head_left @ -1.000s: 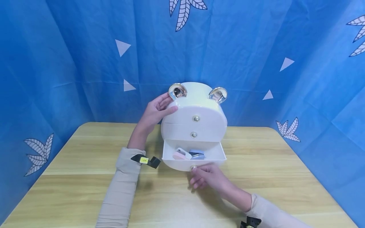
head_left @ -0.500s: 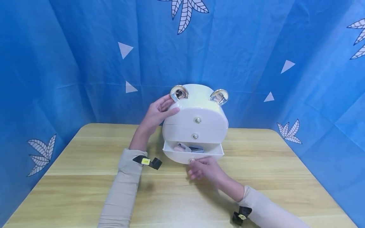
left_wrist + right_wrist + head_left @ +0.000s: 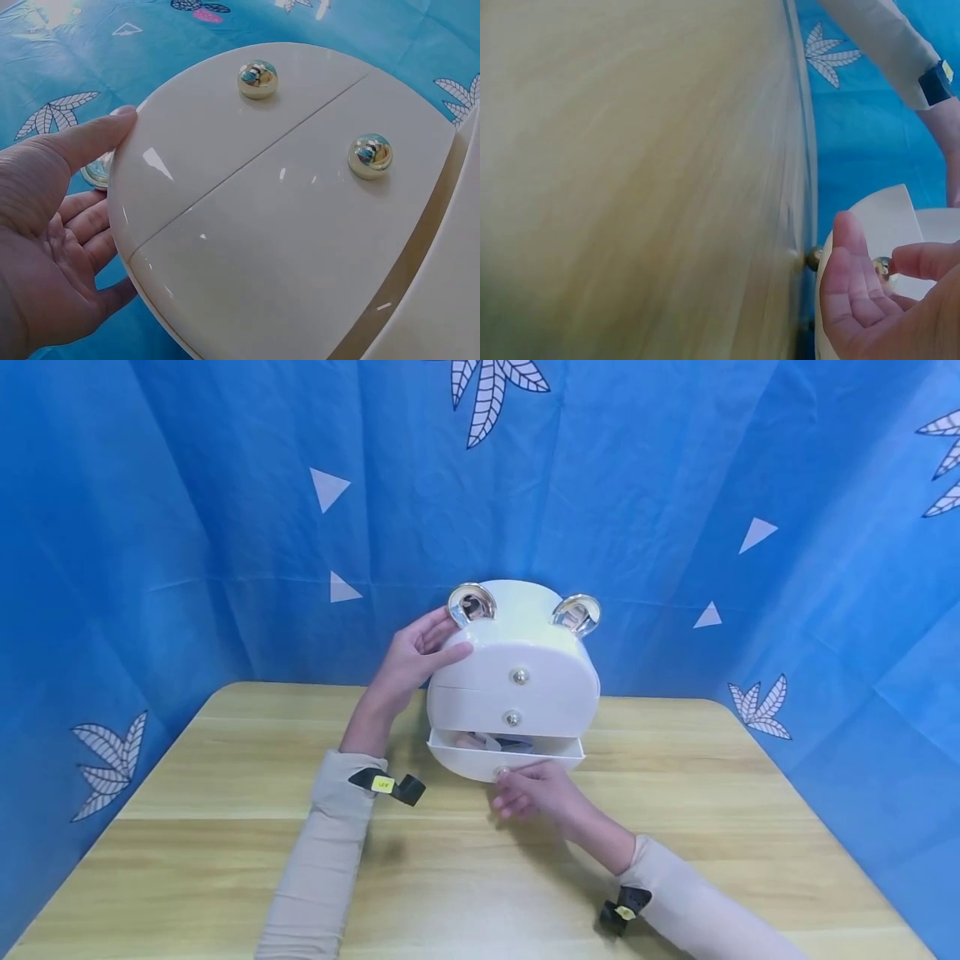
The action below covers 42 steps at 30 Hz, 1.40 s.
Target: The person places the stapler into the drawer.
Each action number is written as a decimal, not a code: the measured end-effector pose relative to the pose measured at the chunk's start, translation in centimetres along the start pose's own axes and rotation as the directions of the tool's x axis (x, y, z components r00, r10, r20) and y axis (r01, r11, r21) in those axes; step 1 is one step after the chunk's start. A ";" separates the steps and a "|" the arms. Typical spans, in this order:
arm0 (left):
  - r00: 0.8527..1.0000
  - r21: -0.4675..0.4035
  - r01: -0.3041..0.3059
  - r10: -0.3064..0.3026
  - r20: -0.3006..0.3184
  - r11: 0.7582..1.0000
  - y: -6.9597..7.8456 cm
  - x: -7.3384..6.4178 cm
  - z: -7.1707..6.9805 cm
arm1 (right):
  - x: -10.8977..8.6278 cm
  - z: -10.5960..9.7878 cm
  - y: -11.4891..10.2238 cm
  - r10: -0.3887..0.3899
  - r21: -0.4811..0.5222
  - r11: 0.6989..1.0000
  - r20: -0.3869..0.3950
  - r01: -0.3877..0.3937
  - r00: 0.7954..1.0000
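A white rounded drawer organizer with two gold ear shapes stands on the table. Its bottom drawer is partly out, and a pinkish-white item and a dark bluish item lie inside, mostly hidden. My left hand rests against the organizer's upper left side. In the left wrist view, the thumb lies straight at the front edge with the fingers behind. My right hand pinches the bottom drawer's gold knob between thumb and forefinger. The two upper drawers look closed.
The wooden table reaches around the organizer on both sides and in front. A blue patterned curtain hangs close behind it and along the sides. Black camera mounts sit on both wrists.
The bottom drawer has slid inward, hiding more of its contents. My right hand has moved away from me with the knob. The left hand keeps its place on the organizer.
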State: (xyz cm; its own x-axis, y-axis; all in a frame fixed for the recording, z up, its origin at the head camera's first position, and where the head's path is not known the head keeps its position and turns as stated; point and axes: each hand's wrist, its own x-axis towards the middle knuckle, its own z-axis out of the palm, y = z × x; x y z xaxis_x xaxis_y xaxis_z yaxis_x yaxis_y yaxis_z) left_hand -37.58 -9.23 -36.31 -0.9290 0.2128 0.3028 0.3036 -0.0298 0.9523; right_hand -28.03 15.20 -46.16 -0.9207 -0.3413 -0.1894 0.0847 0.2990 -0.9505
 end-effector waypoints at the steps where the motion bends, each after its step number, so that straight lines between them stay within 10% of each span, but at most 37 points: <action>1: 1.000 0.005 -0.002 0.002 -0.001 1.000 0.0 0.1 0.0 | 0.1 0.0 -0.1 -0.001 0.003 1.000 0.003 0.001 1.000; 42: 1.000 0.108 -0.001 0.003 -0.011 0.994 0.1 -0.2 -0.5 | 1.8 -1.3 -0.1 -0.042 -0.024 0.999 0.030 0.042 0.999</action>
State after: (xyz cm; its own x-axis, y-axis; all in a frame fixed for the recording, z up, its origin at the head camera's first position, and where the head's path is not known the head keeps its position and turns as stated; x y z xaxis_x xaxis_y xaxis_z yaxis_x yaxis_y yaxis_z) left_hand -37.52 -9.80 -36.25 -0.9305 0.2019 0.3056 0.3259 0.0756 0.9424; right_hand -30.22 15.72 -46.12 -0.9115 -0.3803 -0.1570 0.0363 0.3058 -0.9514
